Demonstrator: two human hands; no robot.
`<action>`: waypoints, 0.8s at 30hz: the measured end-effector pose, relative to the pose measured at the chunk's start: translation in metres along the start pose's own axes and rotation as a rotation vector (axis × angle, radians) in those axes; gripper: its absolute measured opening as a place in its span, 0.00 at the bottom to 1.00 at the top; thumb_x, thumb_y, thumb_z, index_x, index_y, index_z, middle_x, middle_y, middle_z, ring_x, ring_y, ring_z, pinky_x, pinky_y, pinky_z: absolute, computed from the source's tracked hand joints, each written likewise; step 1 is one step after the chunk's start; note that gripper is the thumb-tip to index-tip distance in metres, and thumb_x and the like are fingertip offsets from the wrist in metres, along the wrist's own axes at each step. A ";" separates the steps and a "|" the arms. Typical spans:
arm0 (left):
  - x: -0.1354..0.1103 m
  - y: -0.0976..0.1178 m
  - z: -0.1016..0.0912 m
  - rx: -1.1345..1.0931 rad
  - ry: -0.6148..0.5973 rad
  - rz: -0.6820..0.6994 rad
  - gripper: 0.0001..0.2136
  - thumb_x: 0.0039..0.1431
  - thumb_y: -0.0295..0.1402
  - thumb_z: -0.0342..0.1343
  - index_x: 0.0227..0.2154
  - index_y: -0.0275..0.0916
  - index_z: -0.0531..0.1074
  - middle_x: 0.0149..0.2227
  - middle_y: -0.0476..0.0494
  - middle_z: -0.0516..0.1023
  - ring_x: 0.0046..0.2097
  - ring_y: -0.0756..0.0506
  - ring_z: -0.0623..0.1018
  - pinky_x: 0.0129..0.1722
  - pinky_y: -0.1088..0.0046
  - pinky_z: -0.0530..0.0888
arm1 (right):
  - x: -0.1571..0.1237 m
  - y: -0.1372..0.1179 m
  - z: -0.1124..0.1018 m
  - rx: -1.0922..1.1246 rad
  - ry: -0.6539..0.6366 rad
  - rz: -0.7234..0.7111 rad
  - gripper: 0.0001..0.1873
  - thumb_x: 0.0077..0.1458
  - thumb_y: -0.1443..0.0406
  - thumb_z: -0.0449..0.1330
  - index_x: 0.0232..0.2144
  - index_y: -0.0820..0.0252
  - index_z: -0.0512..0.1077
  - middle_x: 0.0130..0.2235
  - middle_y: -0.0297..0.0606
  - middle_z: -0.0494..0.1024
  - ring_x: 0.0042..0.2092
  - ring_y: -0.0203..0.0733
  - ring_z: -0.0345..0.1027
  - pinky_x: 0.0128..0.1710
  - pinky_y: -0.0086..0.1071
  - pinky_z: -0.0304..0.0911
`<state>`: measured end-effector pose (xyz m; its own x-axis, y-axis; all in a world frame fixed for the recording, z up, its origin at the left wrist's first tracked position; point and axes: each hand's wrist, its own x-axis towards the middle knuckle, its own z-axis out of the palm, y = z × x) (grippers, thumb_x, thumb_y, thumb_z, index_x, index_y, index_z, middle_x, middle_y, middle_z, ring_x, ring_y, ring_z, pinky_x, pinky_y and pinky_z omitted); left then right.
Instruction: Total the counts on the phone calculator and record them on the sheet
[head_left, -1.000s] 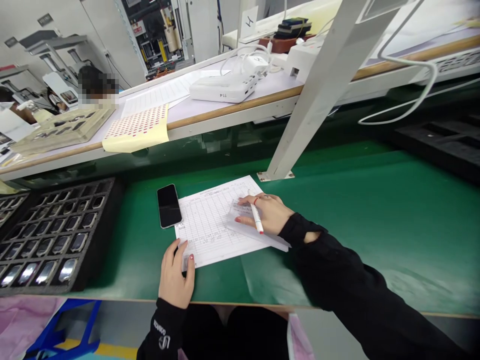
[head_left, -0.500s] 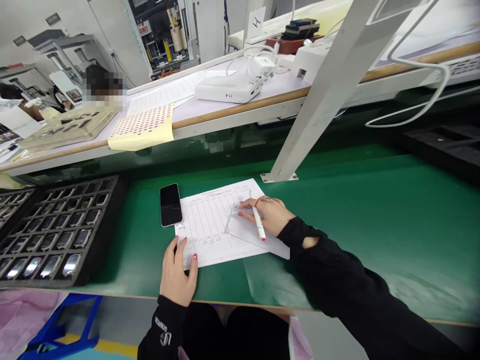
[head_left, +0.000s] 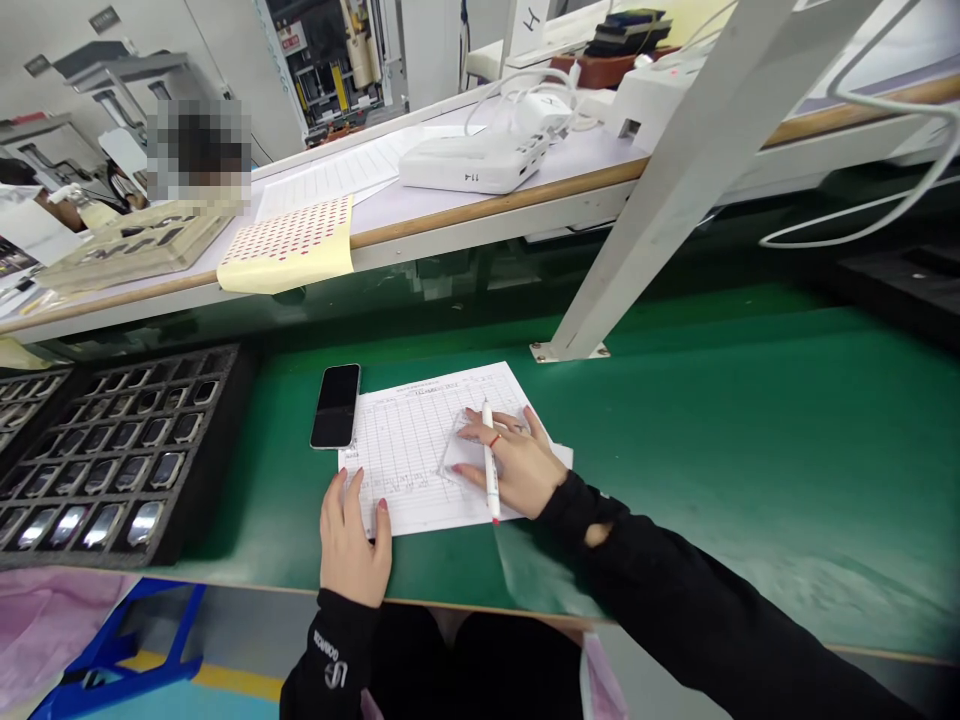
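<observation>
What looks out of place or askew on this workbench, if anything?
Only small things: the yellow sticker sheet droops over the front edge of the upper shelf, and the form lies slightly askew on the green mat, pinned by the left hand and right hand, which holds a pen. Nothing looks spilled or damaged.

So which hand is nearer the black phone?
Left. The left hand rests on the paper just below the phone; the right hand, holding a pen, lies farther right.

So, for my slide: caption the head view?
Left hand rests on a printed form; right hand, holding a pen, presses a clear plastic piece onto it.
</observation>
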<state>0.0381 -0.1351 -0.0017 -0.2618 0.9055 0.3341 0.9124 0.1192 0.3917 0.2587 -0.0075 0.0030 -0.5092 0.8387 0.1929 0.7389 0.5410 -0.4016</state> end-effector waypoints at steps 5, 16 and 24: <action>0.000 0.000 -0.001 0.008 -0.017 0.004 0.20 0.64 0.36 0.47 0.58 0.41 0.59 0.59 0.35 0.61 0.60 0.37 0.63 0.54 0.54 0.67 | -0.009 -0.005 0.007 -0.014 -0.074 -0.150 0.36 0.46 0.45 0.60 0.54 0.55 0.65 0.63 0.46 0.60 0.65 0.64 0.47 0.60 0.67 0.35; -0.002 0.001 0.000 -0.007 -0.001 0.006 0.20 0.64 0.35 0.47 0.58 0.41 0.59 0.60 0.35 0.60 0.61 0.38 0.62 0.55 0.55 0.67 | 0.021 0.019 0.005 0.013 -0.173 -0.101 0.32 0.51 0.44 0.54 0.52 0.55 0.66 0.63 0.44 0.60 0.65 0.61 0.47 0.62 0.62 0.37; -0.003 0.001 -0.001 -0.019 0.000 -0.005 0.19 0.64 0.34 0.47 0.57 0.42 0.60 0.60 0.36 0.61 0.61 0.37 0.62 0.55 0.54 0.66 | 0.060 0.047 0.004 -0.005 -0.132 -0.028 0.34 0.47 0.42 0.56 0.51 0.55 0.66 0.63 0.42 0.61 0.66 0.64 0.43 0.62 0.63 0.36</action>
<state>0.0395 -0.1380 -0.0011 -0.2661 0.9049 0.3322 0.9049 0.1158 0.4095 0.2611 0.0676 -0.0078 -0.5835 0.8077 0.0841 0.7255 0.5650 -0.3931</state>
